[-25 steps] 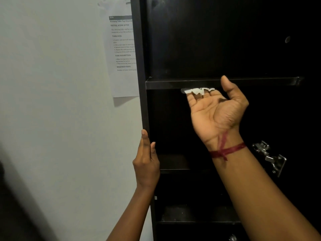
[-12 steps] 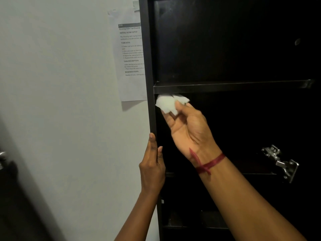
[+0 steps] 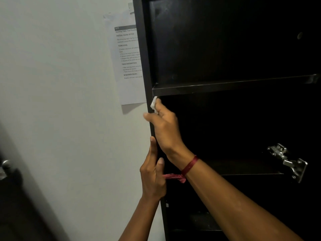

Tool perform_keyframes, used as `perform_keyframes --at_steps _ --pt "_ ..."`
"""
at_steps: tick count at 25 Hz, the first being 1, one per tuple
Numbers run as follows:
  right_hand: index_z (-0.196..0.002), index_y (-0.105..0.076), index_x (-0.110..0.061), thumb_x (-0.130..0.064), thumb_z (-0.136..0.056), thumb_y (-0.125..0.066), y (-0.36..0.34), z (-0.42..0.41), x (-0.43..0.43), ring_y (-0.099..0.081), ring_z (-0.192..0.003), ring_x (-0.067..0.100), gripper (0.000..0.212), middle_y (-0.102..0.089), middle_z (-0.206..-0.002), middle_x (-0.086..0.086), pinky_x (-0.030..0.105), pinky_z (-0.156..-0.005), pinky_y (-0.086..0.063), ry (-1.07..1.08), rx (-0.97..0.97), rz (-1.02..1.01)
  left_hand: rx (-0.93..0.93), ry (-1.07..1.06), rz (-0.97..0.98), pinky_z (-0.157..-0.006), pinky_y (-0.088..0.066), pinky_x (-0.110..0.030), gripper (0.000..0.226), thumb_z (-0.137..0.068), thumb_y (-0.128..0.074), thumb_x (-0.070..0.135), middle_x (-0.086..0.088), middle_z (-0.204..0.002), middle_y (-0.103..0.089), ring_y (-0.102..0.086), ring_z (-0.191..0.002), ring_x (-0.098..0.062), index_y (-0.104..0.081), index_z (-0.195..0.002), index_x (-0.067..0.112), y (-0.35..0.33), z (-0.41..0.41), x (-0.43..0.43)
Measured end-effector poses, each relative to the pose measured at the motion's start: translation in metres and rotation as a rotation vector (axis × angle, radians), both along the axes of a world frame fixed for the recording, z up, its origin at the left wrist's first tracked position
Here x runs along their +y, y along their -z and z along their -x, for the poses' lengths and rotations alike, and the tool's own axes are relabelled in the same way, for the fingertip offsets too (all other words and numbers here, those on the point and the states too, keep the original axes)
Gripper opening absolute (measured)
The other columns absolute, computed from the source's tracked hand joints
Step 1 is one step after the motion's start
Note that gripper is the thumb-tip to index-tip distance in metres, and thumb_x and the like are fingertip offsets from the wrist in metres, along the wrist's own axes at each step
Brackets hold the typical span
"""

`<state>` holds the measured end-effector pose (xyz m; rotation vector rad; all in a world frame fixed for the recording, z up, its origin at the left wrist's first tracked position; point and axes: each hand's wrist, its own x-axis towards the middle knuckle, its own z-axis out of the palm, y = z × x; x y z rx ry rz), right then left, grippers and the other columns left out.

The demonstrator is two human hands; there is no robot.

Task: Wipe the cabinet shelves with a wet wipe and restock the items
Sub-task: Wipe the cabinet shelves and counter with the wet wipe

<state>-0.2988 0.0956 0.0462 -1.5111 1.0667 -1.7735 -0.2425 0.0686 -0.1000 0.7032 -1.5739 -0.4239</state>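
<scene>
Shifts from shelf (image 3: 225, 86) underside to side panel (image 3: 147, 66) — grips wipe (image 3: 153, 103) in right hand (image 3: 166, 129), steadies with flat, open left hand (image 3: 152, 176). Suggests wiping still underway — no restocking yet.

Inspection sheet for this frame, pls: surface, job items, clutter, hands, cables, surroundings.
Surface: upper shelf dark, nothing on its visible front; the space below is too dark to judge.
Job's things: wet wipe against the cabinet side panel, just under the shelf; no restock items seen.
Clutter: nothing seen.
Grippers: right hand grips the wipe; left hand, fingers straight, rests on the panel's front edge lower down.
Cables: nothing seen.
Surroundings: printed sheet on the wall; metal hinge at right.
</scene>
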Motion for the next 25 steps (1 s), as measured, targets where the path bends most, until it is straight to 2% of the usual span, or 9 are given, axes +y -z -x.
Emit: perform_keyframes --at_steps 2,8,11,13,16,17,20,22,25 --pt "-0.131 -0.044 -0.043 -0.057 -0.074 -0.058 0.010 -0.001 -0.010 -0.053 -0.125 0.020 0.060 -0.055 -0.136 -0.003 0.052 -0.102 -0.044 -0.053 0.077 -0.057 0.018 0.024 -0.023 -0.085 -0.053 -0.051 0.083 -0.097 -0.022 0.063 -0.022 -0.123 -0.063 -0.062 -0.111 -0.033 -0.050 -0.132 -0.007 -0.003 0.000 0.003" --pt "-0.145 -0.034 -0.033 -0.081 -0.076 -0.043 0.059 0.021 -0.007 -0.037 -0.138 0.014 0.085 -0.041 -0.150 -0.003 0.047 -0.115 -0.030 -0.124 0.181 -0.246 0.221 0.212 -0.039 -0.110 -0.036 -0.021 0.052 -0.094 -0.027 0.031 0.016 -0.148 -0.041 -0.037 -0.139 -0.009 -0.035 -0.144 0.021 -0.011 0.003 0.012" --pt "-0.149 -0.004 -0.045 -0.079 -0.080 -0.033 0.090 0.019 0.009 -0.007 -0.148 0.008 0.083 -0.011 -0.160 -0.017 0.045 -0.122 -0.009 -0.134 0.233 -0.283 0.209 0.160 0.016 -0.098 -0.042 -0.012 0.046 -0.096 -0.025 0.026 0.018 -0.144 -0.045 -0.048 -0.128 0.001 -0.041 -0.139 0.033 -0.014 0.003 0.012" --pt "-0.147 -0.002 -0.049 -0.071 -0.085 -0.034 0.096 0.016 0.022 -0.006 -0.144 -0.005 0.073 -0.009 -0.154 -0.029 0.037 -0.122 -0.008 -0.184 0.192 -0.243 0.167 0.092 0.037 -0.078 -0.047 -0.008 0.047 -0.100 -0.026 0.019 0.011 -0.141 -0.052 -0.062 -0.106 0.007 -0.045 -0.138 0.039 -0.015 0.003 0.012" --pt "-0.142 -0.004 -0.051 -0.067 -0.082 -0.036 0.088 0.013 0.037 -0.015 -0.135 -0.020 0.070 -0.019 -0.136 -0.049 0.020 -0.117 -0.013 -0.234 0.159 -0.205 0.132 0.080 -0.034 -0.068 -0.048 -0.008 0.039 -0.100 -0.038 -0.006 0.027 -0.127 -0.059 -0.065 -0.091 0.008 -0.055 -0.134 0.005 -0.007 0.002 0.005" --pt "-0.142 -0.004 -0.050 -0.067 -0.081 -0.037 0.083 0.013 0.040 -0.016 -0.132 -0.023 0.072 -0.021 -0.132 -0.052 0.016 -0.114 -0.015 -0.243 0.155 -0.194 0.141 0.094 -0.066 -0.071 -0.048 -0.009 0.034 -0.100 -0.040 -0.003 0.017 -0.127 -0.063 -0.067 -0.097 0.001 -0.057 -0.129 -0.003 -0.004 0.002 0.002" --pt "-0.149 -0.001 -0.042 -0.067 -0.083 -0.035 0.063 0.013 0.036 -0.011 -0.137 -0.018 0.079 -0.013 -0.148 -0.037 0.016 -0.113 -0.013 -0.226 0.148 -0.102 0.223 0.193 -0.109 -0.087 -0.051 -0.023 0.052 -0.097 -0.029 0.026 -0.017 -0.128 -0.062 -0.063 -0.114 -0.020 -0.051 -0.134 -0.004 -0.006 0.002 0.006" --pt "-0.152 -0.005 -0.038 -0.068 -0.087 -0.032 0.052 0.014 0.023 -0.008 -0.144 -0.006 0.076 -0.007 -0.157 -0.023 0.025 -0.118 -0.011 -0.197 0.130 -0.076 0.263 0.267 -0.107 -0.104 -0.044 -0.027 0.057 -0.094 -0.027 0.031 -0.003 -0.145 -0.050 -0.048 -0.133 -0.015 -0.040 -0.144 0.007 -0.010 0.000 0.010" --pt "-0.150 -0.028 -0.034 -0.083 -0.080 -0.031 0.051 0.016 -0.003 -0.026 -0.144 0.010 0.085 -0.030 -0.156 -0.008 0.046 -0.119 -0.020 -0.180 0.103 -0.148 0.275 0.311 -0.092 -0.114 -0.034 -0.029 0.051 -0.092 -0.026 0.032 0.020 -0.147 -0.042 -0.035 -0.140 -0.008 -0.037 -0.142 0.026 -0.013 -0.001 0.013"
